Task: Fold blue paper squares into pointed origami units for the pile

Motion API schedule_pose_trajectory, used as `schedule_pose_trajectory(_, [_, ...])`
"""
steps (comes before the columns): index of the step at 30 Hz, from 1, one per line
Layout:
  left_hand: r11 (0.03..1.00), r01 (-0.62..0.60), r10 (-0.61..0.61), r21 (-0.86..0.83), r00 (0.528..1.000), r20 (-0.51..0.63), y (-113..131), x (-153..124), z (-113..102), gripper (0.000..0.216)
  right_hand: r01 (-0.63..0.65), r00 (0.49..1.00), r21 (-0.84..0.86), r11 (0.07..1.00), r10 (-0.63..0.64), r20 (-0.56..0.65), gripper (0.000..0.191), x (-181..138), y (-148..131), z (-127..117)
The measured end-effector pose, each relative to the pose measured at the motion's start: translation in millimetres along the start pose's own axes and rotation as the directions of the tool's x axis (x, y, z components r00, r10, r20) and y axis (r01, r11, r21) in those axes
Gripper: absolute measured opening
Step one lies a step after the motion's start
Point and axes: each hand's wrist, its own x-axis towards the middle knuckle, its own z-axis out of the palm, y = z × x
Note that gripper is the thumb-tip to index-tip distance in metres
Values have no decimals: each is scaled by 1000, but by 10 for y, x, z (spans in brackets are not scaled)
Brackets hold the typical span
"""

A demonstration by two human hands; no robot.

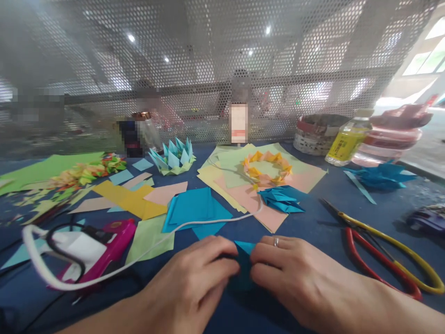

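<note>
— Where's the teal paper (244,260)?

— At the near edge of the counter (313,222), about the middle, between both hands. The left hand (189,283) has its grip pinched on one side of it, and the right hand (295,273) pinches the other side, fingertips pressed tight.

— Any trouble you'd expect?

— The white cable (156,246) runs just beside the left hand. A nudge of that wrist could, I think, tug the pink glue gun (100,250). The scissors (382,253) also lie near the right forearm and are easy to knock.
</note>
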Motion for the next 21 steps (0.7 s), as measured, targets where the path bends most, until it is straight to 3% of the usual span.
schedule_pose_trajectory(2, [988, -134, 135, 78, 991, 3, 0, -11, -23, 29, 2, 1000, 22, 1000, -3, 25, 24, 5, 9, -36])
schedule_pose_trajectory(5, [951, -227, 231, 212, 973, 4, 22, 3, -93, 36, 11, 999, 38, 999, -13, 48, 21, 19, 4, -80])
schedule_pose_trajectory(15, [928, -260, 283, 266, 958, -53, -71, -37, -62, 38, -108, 989, 131, 985, 92, 119, 15, 79, 0, -65])
schedule_pose_trajectory(21, [934, -260, 293, 246, 950, -106, -129, -86, -38, 33, -356, 931, 329, 875, 364, 39, 18, 79, -27, 24])
